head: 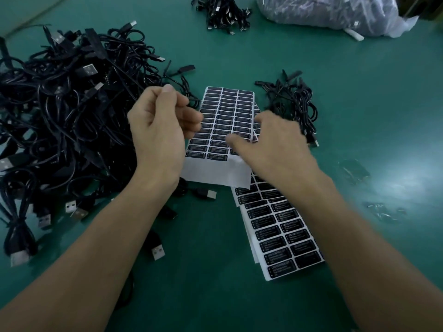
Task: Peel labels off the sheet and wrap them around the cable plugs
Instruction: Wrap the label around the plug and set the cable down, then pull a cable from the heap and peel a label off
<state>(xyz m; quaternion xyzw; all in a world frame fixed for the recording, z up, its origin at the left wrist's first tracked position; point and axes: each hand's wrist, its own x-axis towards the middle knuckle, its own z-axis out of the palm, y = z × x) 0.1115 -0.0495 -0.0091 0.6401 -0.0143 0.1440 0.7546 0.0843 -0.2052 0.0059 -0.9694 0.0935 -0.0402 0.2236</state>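
A white sheet of black labels [225, 111] lies in the middle of the green table, over a second label sheet [278, 226] nearer to me. My left hand [160, 125] is raised at the sheet's left edge and pinches a thin black cable [134, 80] that runs back to the big pile of black USB cables [60, 111] on the left. My right hand [275, 144] is blurred, palm down over the lower right of the top sheet, fingers reaching onto the label rows. Whether it holds a label cannot be seen.
A smaller bunch of black cables [294, 101] lies right of the sheets. More plugs [225, 13] and a clear plastic bag of cables [330, 13] sit at the far edge. Loose USB plugs [158, 251] lie near my left forearm. Clear plastic scraps [354, 171] lie at the right.
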